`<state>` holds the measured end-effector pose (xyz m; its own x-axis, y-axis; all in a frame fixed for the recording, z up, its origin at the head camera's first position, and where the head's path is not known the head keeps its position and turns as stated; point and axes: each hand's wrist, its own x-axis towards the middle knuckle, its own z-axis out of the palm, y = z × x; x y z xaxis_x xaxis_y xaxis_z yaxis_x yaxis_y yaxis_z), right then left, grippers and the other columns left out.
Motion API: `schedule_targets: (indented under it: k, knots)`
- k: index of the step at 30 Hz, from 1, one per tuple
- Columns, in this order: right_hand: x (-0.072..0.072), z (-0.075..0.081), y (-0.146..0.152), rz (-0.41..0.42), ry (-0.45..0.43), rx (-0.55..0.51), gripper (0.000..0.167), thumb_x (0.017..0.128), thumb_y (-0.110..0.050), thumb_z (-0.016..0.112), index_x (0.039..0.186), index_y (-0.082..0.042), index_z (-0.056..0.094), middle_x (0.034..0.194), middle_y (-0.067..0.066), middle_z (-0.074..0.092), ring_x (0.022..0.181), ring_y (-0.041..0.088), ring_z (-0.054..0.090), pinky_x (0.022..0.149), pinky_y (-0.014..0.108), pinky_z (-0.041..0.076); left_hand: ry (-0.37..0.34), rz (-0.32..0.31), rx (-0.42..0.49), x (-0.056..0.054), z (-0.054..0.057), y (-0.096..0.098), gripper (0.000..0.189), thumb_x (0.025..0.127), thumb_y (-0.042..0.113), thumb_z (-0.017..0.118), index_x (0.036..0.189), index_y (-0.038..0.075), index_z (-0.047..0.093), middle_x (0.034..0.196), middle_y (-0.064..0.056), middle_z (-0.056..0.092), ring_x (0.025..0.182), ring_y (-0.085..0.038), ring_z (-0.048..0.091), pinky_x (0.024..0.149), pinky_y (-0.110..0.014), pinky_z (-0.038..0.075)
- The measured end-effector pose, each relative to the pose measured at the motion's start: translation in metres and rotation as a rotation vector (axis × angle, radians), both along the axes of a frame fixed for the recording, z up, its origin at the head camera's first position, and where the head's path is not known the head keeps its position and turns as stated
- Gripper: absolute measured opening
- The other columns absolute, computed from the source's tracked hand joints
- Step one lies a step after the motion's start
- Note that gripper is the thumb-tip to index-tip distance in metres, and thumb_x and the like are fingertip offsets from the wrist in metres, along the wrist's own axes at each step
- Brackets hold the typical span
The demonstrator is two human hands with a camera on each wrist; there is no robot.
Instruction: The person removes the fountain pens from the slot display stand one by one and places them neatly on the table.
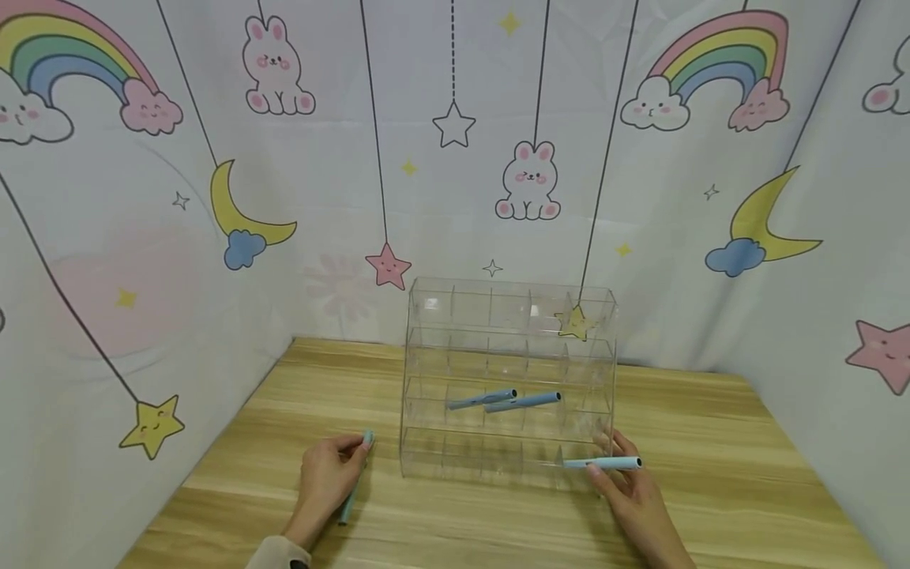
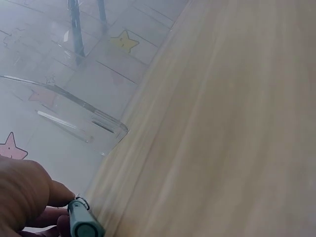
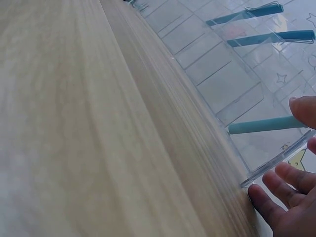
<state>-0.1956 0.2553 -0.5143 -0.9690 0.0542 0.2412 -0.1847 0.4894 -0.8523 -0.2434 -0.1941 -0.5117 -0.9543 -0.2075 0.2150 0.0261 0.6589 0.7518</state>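
On the left of the table, my left hand [image 1: 329, 476] pinches a teal pen [image 1: 351, 498] near its upper end, the other end slanting down toward the tabletop. In the left wrist view the end of this pen [image 2: 85, 222] shows beside the fingers. My right hand [image 1: 635, 494] is at the lower right corner of the clear compartment organizer [image 1: 506, 458]. It holds a light blue pen [image 1: 604, 463] lying level at the bottom row, thumb against it. Its other fingers [image 3: 266, 202] spread beside the organizer's side wall.
Two blue pens [image 1: 526, 401] lie slanted in a middle row of the organizer, which has several rows of small compartments. The wood-grain table [image 1: 455, 529] is backed by a white curtain [image 1: 341, 182] printed with rabbits, stars and rainbows.
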Motion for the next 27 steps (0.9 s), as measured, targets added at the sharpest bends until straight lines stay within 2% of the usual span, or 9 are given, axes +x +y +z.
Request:
schedule_targets:
  k: [2, 7, 9, 14, 16, 18, 21, 24, 27]
  knots:
    - [0.0, 0.0004, 0.0, 0.006, -0.003, -0.004, 0.07, 0.108, -0.027, 0.066, 0.167, -0.008, 0.032, 0.163, 0.021, 0.052, 0.15, 0.044, 0.047, 0.107, 0.023, 0.05, 0.007, 0.006, -0.009, -0.0001, -0.0005, 0.0004, 0.019, 0.096, 0.013, 0.077, 0.11, 0.0, 0.083, 0.086, -0.006, 0.081, 0.066, -0.005, 0.063, 0.057, -0.017, 0.048]
    - [0.0004, 0.0004, 0.0004, 0.012, -0.01, -0.01, 0.072, 0.109, -0.026, 0.066, 0.167, -0.006, 0.03, 0.163, 0.025, 0.05, 0.152, 0.049, 0.044, 0.112, 0.048, 0.052, 0.029, 0.007, -0.028, -0.0002, -0.0019, 0.0004, 0.018, 0.095, 0.008, 0.074, 0.108, -0.002, 0.083, 0.086, -0.009, 0.081, 0.065, -0.006, 0.062, 0.057, -0.017, 0.047]
    - [0.0004, 0.0002, 0.0009, 0.014, -0.009, -0.015, 0.072, 0.108, -0.025, 0.066, 0.167, -0.004, 0.03, 0.163, 0.025, 0.051, 0.153, 0.05, 0.042, 0.112, 0.044, 0.053, 0.026, 0.005, -0.029, -0.0005, -0.0027, 0.0, 0.018, 0.095, 0.008, 0.074, 0.108, -0.002, 0.083, 0.086, -0.008, 0.081, 0.065, -0.006, 0.061, 0.057, -0.017, 0.047]
    - [0.0002, 0.0001, 0.0014, 0.021, -0.001, -0.037, 0.071, 0.108, -0.023, 0.067, 0.166, -0.005, 0.032, 0.163, 0.023, 0.052, 0.154, 0.048, 0.039, 0.103, 0.013, 0.045, 0.011, 0.007, -0.019, -0.0007, -0.0042, -0.0006, 0.018, 0.095, 0.008, 0.074, 0.108, -0.001, 0.083, 0.086, -0.007, 0.08, 0.064, -0.006, 0.062, 0.056, -0.017, 0.047]
    - [0.0004, 0.0002, 0.0013, 0.02, 0.002, -0.032, 0.07, 0.108, -0.024, 0.067, 0.167, -0.007, 0.032, 0.163, 0.022, 0.053, 0.153, 0.046, 0.04, 0.104, 0.014, 0.047, 0.008, 0.004, -0.018, -0.0003, -0.0042, -0.0006, 0.018, 0.095, 0.008, 0.074, 0.108, -0.001, 0.082, 0.087, -0.008, 0.081, 0.066, -0.007, 0.065, 0.057, -0.017, 0.049]
    - [0.0006, 0.0004, 0.0012, 0.016, 0.005, -0.021, 0.07, 0.108, -0.025, 0.067, 0.167, -0.008, 0.033, 0.162, 0.021, 0.054, 0.151, 0.043, 0.044, 0.107, 0.023, 0.051, 0.005, -0.001, -0.023, 0.0004, -0.0039, -0.0005, 0.018, 0.096, 0.008, 0.074, 0.109, -0.002, 0.082, 0.089, -0.009, 0.081, 0.069, -0.008, 0.067, 0.058, -0.017, 0.05]
    - [0.0007, 0.0004, 0.0015, 0.005, 0.006, 0.002, 0.069, 0.108, -0.026, 0.066, 0.167, -0.01, 0.033, 0.161, 0.02, 0.055, 0.147, 0.029, 0.052, 0.109, 0.033, 0.053, 0.005, 0.0, -0.032, 0.0012, -0.0035, -0.0001, 0.018, 0.096, 0.009, 0.074, 0.109, -0.001, 0.082, 0.09, -0.009, 0.081, 0.072, -0.01, 0.07, 0.061, -0.017, 0.052]
    - [0.0005, -0.0006, 0.002, 0.003, 0.006, -0.004, 0.069, 0.108, -0.026, 0.067, 0.166, -0.01, 0.034, 0.161, 0.02, 0.055, 0.142, 0.011, 0.056, 0.107, 0.022, 0.05, 0.009, 0.005, -0.033, 0.0013, -0.0031, 0.0003, 0.018, 0.096, 0.01, 0.074, 0.109, 0.0, 0.082, 0.09, -0.008, 0.081, 0.073, -0.01, 0.07, 0.062, -0.017, 0.051]
    - [0.0005, -0.0021, 0.0026, 0.008, 0.013, -0.023, 0.068, 0.108, -0.024, 0.067, 0.166, -0.01, 0.036, 0.16, 0.021, 0.055, 0.137, 0.004, 0.057, 0.102, 0.01, 0.044, 0.016, 0.012, -0.034, 0.0013, -0.0029, 0.0009, 0.018, 0.096, 0.01, 0.075, 0.109, 0.0, 0.082, 0.09, -0.008, 0.081, 0.071, -0.008, 0.067, 0.061, -0.017, 0.049]
